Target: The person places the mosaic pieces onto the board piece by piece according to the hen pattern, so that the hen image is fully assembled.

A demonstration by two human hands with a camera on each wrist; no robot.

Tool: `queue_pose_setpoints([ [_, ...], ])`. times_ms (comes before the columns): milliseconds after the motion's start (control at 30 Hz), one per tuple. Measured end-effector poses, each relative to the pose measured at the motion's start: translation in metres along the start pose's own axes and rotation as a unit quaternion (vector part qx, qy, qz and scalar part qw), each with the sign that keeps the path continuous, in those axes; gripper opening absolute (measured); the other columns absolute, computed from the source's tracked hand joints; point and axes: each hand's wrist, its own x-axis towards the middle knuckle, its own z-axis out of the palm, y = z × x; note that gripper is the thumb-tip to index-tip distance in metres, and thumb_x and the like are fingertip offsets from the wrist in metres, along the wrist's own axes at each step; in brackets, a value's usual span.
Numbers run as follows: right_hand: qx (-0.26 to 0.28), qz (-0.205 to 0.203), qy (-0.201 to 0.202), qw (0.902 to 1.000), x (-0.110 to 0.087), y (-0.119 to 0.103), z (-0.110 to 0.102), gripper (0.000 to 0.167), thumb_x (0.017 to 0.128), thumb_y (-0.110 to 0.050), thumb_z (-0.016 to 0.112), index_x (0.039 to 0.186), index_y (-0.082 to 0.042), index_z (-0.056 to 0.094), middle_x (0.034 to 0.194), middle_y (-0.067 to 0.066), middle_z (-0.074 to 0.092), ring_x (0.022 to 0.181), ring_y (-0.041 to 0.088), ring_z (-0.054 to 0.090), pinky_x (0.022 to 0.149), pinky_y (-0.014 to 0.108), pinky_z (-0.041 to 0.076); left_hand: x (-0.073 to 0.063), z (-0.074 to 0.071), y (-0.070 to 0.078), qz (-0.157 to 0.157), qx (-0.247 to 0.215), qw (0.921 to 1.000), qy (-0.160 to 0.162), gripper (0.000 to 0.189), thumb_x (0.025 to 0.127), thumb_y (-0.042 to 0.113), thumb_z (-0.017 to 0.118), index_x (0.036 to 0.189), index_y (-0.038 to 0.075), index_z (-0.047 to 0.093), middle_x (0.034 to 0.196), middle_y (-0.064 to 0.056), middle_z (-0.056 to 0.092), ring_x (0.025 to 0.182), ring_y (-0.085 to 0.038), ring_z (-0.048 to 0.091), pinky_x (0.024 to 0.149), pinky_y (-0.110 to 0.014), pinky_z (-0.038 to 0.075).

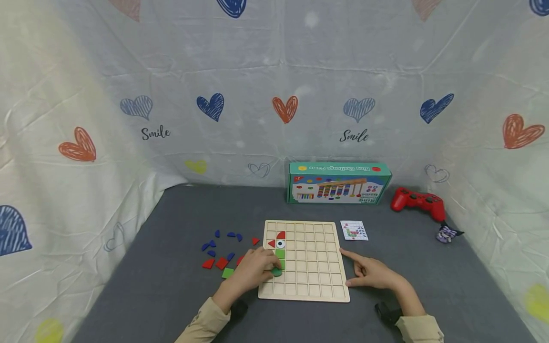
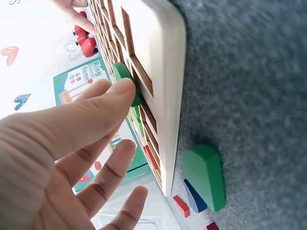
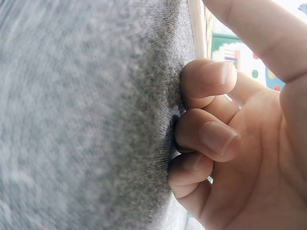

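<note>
My left hand (image 1: 256, 267) is over the lower left of a wooden grid board (image 1: 315, 267). Between thumb and index finger it pinches a dark green block (image 2: 125, 81) with a rounded side, right at the grid cells. Above it in the same area sit two light green squares (image 1: 280, 254), a round-eye tile (image 1: 280, 244) and two red pieces (image 1: 280, 235). My right hand (image 1: 377, 274) rests at the board's right edge, index finger extended and thumb touching the rim. Its other fingers are curled in the right wrist view, holding nothing.
Loose blue pieces (image 1: 211, 253), red pieces (image 1: 221, 263) and a green square (image 1: 228, 273) lie left of the board. A patterned card (image 1: 354, 230) lies at its upper right. Behind stand a game box (image 1: 339, 183) and a red game controller (image 1: 418, 203), with a small dark figure (image 1: 447, 234) nearby.
</note>
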Motion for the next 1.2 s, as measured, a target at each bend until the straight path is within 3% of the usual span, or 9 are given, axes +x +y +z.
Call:
queue_pose_setpoints([
  [300,-0.005,0.002,0.002,1.0000,-0.0004,-0.0002,-0.0009,0.082,0.079,-0.038,0.071,0.144,-0.008,0.033,0.064,-0.006,0.044,0.051,0.000,0.035,0.048,0.018,0.030,-0.0007,0.0038,-0.0034,-0.028,0.048,0.9980,0.031,0.019,0.070,0.023,0.079,0.088,0.023,0.071,0.087,0.008,0.063,0.075,-0.010,0.048,0.071,-0.037,0.043],
  [467,-0.004,0.001,0.002,1.0000,-0.0005,-0.0011,-0.0014,0.081,0.079,-0.037,0.071,0.144,-0.007,0.033,0.064,-0.006,0.044,0.051,0.000,0.035,0.048,0.018,0.030,-0.0005,0.0045,-0.0040,-0.041,0.035,0.9981,0.030,0.022,0.070,0.024,0.080,0.090,0.019,0.071,0.085,0.007,0.065,0.077,-0.009,0.050,0.072,-0.035,0.043],
  [767,-0.004,-0.004,0.004,1.0000,-0.0002,-0.0008,-0.0007,0.081,0.079,-0.037,0.072,0.144,-0.006,0.033,0.064,-0.007,0.044,0.051,0.000,0.035,0.049,0.017,0.030,0.0008,0.0039,-0.0013,-0.018,-0.009,0.9997,0.013,0.011,0.074,0.019,0.077,0.084,0.023,0.074,0.081,0.010,0.063,0.074,-0.007,0.046,0.074,-0.034,0.040],
  [1200,0.001,0.004,-0.001,1.0000,0.0001,-0.0006,-0.0007,0.082,0.080,-0.036,0.071,0.144,-0.007,0.031,0.067,-0.005,0.046,0.052,0.000,0.037,0.049,0.019,0.032,0.0007,0.0062,0.0032,-0.006,0.002,0.9998,0.018,0.007,0.075,0.020,0.076,0.080,0.024,0.073,0.079,0.011,0.061,0.077,-0.007,0.046,0.079,-0.037,0.040],
])
